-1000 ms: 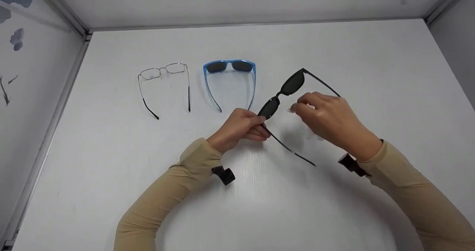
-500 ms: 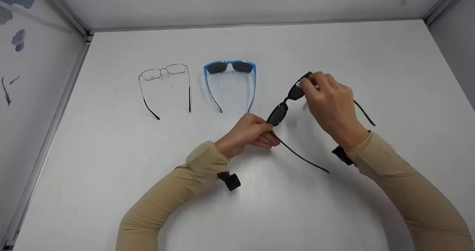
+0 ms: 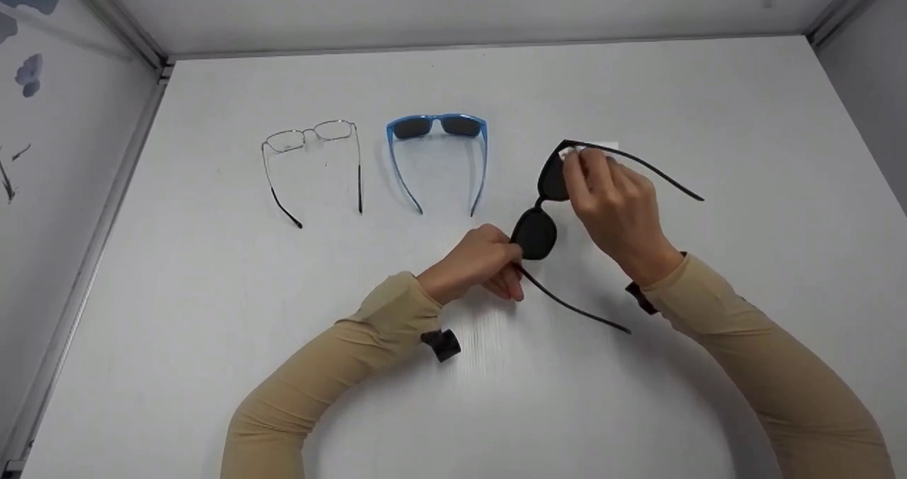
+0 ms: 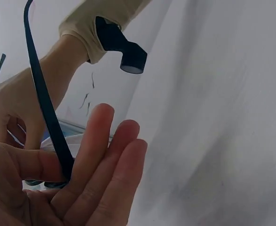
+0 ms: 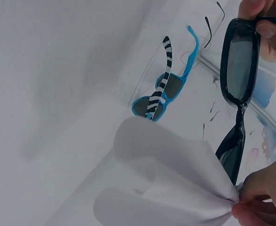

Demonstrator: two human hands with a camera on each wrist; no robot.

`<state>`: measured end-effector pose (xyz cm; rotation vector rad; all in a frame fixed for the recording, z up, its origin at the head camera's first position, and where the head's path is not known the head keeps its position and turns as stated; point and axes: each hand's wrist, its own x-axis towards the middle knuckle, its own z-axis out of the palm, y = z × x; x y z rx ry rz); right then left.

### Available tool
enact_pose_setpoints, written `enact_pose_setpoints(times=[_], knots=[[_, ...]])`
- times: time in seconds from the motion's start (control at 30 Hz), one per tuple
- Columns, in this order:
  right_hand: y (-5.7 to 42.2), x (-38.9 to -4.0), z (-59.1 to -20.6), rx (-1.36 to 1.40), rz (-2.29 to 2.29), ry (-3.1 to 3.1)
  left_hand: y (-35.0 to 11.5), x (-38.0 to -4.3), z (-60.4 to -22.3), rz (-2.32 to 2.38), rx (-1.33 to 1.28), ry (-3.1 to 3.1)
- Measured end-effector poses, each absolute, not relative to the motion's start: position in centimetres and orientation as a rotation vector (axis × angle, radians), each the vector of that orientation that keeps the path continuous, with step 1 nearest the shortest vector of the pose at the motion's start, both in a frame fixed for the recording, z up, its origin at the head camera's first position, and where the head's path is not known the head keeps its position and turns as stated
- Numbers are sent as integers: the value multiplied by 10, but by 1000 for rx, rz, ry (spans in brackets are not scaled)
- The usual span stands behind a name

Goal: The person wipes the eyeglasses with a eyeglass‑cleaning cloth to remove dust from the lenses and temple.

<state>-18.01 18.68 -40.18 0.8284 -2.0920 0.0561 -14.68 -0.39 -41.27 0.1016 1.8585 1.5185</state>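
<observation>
A pair of black sunglasses (image 3: 535, 234) is held up over the table with its temples unfolded. My left hand (image 3: 485, 263) pinches the near end of the frame at the hinge; in the left wrist view the temple (image 4: 46, 103) rises between thumb and fingers, the other fingers extended. My right hand (image 3: 616, 206) pinches a thin white cloth (image 5: 175, 174) at the far lens, partly covering that lens in the head view. The cloth hangs in loose folds in the right wrist view, where the near lens (image 5: 240, 66) shows uncovered.
Blue-framed sunglasses (image 3: 437, 119) lie unfolded on the white table (image 3: 283, 337), their striped temple visible in the right wrist view. Thin metal-framed eyeglasses (image 3: 312, 135) lie to their left. White panels (image 3: 460, 11) stand along the table's back and sides.
My right hand has brought the cloth up from beside the sunglasses onto the far lens. The sunglasses have shifted slightly right and turned, so their lenses show fuller in the head view.
</observation>
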Motion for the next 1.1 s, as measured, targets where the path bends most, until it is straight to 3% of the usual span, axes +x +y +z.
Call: enact_pose_setpoints(times=[0.2,0.43,0.67,0.9,1.1], knots=[[186,-179,-406,1038,235,-2179,-5,-149,-409,1484,122,1918],[182,-184,-406,880,68,-2008,-6,-151,-408,1431,143,1874],[192,-175,-412,1197,59,-1967,-12,-154,-408,1421,120,1829],[193,-180,-412,892,128,-1949,-11,-150,-409,1428,183,1751],[194,-171,-415,1080,203,-2048,-12,-149,-410,1474,186,1738]])
